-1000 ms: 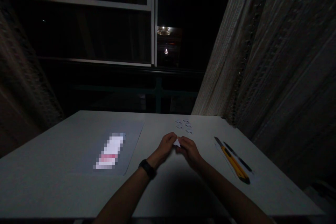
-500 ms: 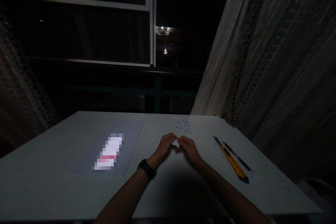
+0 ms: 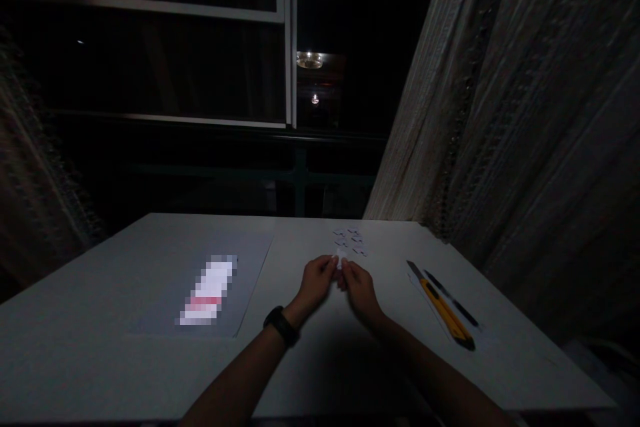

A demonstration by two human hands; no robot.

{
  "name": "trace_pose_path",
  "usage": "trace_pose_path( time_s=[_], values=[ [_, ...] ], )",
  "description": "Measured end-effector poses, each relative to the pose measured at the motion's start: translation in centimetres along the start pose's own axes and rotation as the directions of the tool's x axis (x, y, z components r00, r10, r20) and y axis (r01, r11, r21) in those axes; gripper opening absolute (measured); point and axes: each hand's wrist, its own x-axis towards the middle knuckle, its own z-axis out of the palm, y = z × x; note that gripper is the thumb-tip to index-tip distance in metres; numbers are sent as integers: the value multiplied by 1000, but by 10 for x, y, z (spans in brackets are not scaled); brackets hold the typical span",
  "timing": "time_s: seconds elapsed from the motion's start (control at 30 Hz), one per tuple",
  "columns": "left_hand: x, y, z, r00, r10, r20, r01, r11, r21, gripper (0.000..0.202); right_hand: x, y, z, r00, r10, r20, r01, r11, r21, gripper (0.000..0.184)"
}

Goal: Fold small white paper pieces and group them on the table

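A small piece of white paper (image 3: pixel 341 257) is pinched between my two hands above the middle of the table. My left hand (image 3: pixel 318 280), with a dark band on its wrist, grips the paper's left side with closed fingers. On the other side my right hand (image 3: pixel 361 285) pinches it too. Just beyond my fingertips, several small paper pieces with dark marks (image 3: pixel 349 240) lie in loose rows. What is marked on the held piece is too small to make out.
To the right, a yellow utility knife (image 3: pixel 445 313) with its blade out lies beside a dark pen (image 3: pixel 453 297). At left, a lit, blurred-out screen (image 3: pixel 210 290) rests on a large paper sheet (image 3: pixel 255 280). Curtains (image 3: pixel 415 113) hang behind the white table (image 3: pixel 75 333).
My fingers have shifted on the paper, and its top now stands up between the fingertips. Both hands stay in nearly the same place.
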Motion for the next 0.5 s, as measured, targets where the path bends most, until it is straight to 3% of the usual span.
trace_pose_path(
  time_s=[0.17, 0.3, 0.5],
  values=[
    [0, -3, -4, 1000, 28, -2, -28, 991, 128, 39, 7, -3, -11, 1000, -16, 20, 19, 989, -150, 45],
    [-2, -5, -4, 999, 32, 9, -33, 989, 146, 39, 12, -2, -15, 994, -52, 97, 62, 993, -99, 44],
    [-3, -3, -3, 999, 45, 10, -46, 985, 168, 38, 9, 0, -12, 988, -131, 78, 141, 978, -152, 39]
  ],
)
